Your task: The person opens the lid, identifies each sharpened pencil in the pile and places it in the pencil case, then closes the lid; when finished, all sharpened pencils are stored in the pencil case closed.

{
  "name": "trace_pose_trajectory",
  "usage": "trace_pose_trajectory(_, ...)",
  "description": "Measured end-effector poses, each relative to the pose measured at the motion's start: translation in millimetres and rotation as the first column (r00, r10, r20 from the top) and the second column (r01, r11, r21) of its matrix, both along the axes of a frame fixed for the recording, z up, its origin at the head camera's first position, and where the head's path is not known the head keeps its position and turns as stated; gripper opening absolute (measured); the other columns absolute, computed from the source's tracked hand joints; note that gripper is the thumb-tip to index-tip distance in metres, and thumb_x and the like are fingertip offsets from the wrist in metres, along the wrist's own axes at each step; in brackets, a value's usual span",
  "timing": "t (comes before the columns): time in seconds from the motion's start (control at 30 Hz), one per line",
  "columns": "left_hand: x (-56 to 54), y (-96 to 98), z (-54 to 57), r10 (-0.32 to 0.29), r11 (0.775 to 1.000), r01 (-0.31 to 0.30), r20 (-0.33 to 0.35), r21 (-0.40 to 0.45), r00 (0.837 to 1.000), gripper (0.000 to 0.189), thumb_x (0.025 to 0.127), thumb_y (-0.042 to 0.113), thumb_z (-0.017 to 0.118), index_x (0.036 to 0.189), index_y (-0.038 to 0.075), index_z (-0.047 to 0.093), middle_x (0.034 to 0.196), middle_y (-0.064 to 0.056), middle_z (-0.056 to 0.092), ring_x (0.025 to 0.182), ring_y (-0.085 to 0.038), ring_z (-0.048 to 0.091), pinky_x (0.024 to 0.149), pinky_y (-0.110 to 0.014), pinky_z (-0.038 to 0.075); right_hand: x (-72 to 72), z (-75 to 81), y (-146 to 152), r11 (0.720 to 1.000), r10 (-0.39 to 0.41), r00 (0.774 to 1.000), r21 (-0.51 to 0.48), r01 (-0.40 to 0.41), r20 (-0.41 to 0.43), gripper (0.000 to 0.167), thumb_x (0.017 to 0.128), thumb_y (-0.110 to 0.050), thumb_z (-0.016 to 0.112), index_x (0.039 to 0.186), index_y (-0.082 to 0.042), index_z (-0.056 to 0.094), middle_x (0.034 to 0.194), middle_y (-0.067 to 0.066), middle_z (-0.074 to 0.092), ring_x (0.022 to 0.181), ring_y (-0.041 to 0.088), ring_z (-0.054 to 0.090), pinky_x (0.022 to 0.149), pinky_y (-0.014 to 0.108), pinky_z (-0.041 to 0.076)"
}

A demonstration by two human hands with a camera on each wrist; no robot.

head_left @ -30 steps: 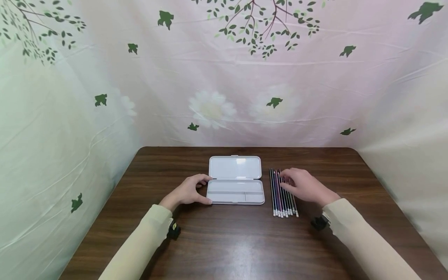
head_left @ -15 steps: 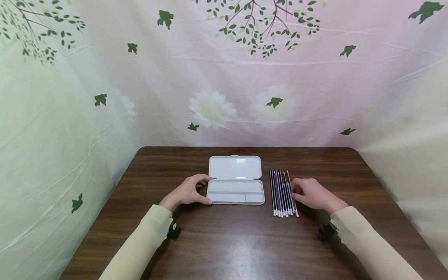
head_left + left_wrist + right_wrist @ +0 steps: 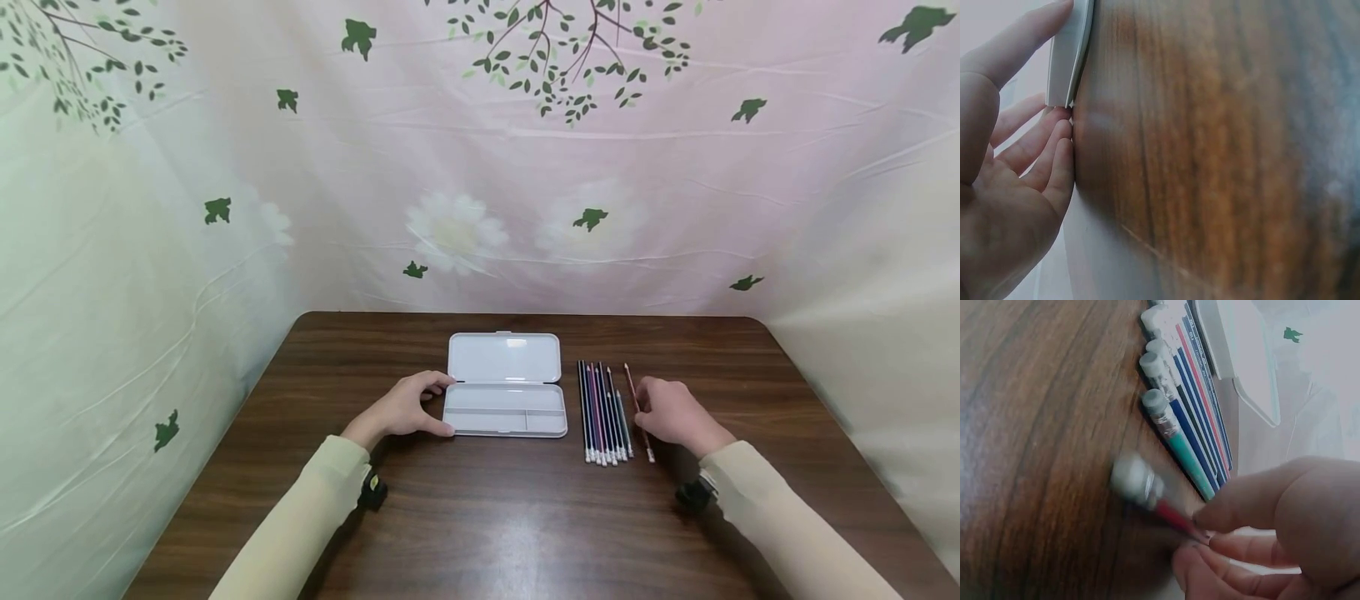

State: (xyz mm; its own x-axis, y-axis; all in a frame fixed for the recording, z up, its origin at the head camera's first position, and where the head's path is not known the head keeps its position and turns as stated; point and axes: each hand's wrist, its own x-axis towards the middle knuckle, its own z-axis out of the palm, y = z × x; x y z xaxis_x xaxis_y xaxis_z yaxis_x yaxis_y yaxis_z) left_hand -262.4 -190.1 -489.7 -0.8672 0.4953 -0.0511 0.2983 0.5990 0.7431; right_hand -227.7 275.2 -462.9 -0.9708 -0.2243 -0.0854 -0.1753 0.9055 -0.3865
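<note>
A white pencil case (image 3: 480,397) lies open on the table, lid folded back, its base divided into compartments. My left hand (image 3: 405,407) holds its left end, thumb at the front corner and fingers toward the hinge side. In the left wrist view the thumb lies along the case's wall (image 3: 1063,69). To the right of a row of pencils (image 3: 598,417), my right hand (image 3: 677,414) pinches a red pencil (image 3: 631,383) between thumb and fingers. Its white eraser end points toward the person. In the right wrist view, a teal pencil (image 3: 1188,453) is nearest to the held one.
The dark wooden table (image 3: 480,533) has rounded far corners. Behind it and on both sides hangs a pale cloth (image 3: 487,158) printed with leaves, birds and flowers. The pencils lie side by side right of the case, erasers toward the near edge.
My right hand has moved from over the pencils to their right side and pinched the red one. That pencil has come away rightward from the row. The left hand stays at the case.
</note>
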Motion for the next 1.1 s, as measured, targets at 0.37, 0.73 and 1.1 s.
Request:
trace_pose_trajectory(0.37, 0.5, 0.4, 0.7, -0.002, 1.0, 0.002, 0.003, 0.009, 1.0, 0.081, 0.073, 0.029, 0.099, 0.142, 0.012, 0.061, 0.136, -0.003, 0.061, 0.125, -0.023, 0.056, 0.113, -0.042, 0.049, 3.1, 4.6, 6.0, 0.996, -0.079, 0.996, 0.048, 0.076, 0.052, 0.023, 0.087, -0.004, 0.073, 0.105, 0.005, 0.063, 0.079, 0.009, 0.061, 0.069, 0.023, 0.058, 0.057, 0.037, 0.051)
trace_pose_trajectory(0.73, 0.8, 0.1, 0.8, -0.008, 1.0, 0.008, 0.009, 0.004, 1.0, 0.081, 0.074, 0.03, 0.099, 0.143, 0.012, 0.06, 0.137, -0.003, 0.061, 0.126, -0.023, 0.056, 0.114, -0.042, 0.049, 6.7, 6.1, 9.1, 0.991, -0.129, 0.987, 0.061, 0.123, 0.096, 0.007, 0.091, -0.009, 0.071, 0.089, -0.003, 0.07, 0.074, 0.008, 0.06, 0.065, 0.023, 0.056, 0.055, 0.035, 0.047)
trace_pose_trajectory(1.1, -0.4, -0.7, 1.7, -0.003, 1.0, 0.003, 0.003, -0.003, 1.0, 0.08, 0.074, 0.03, 0.099, 0.142, 0.013, 0.061, 0.136, -0.002, 0.061, 0.125, -0.023, 0.056, 0.114, -0.042, 0.049, 5.8, 14.7, 13.9, 0.994, -0.105, 0.994, 0.046, 0.103, 0.038, 0.015, 0.093, -0.01, 0.073, 0.101, 0.002, 0.069, 0.079, 0.009, 0.063, 0.069, 0.024, 0.058, 0.056, 0.036, 0.051)
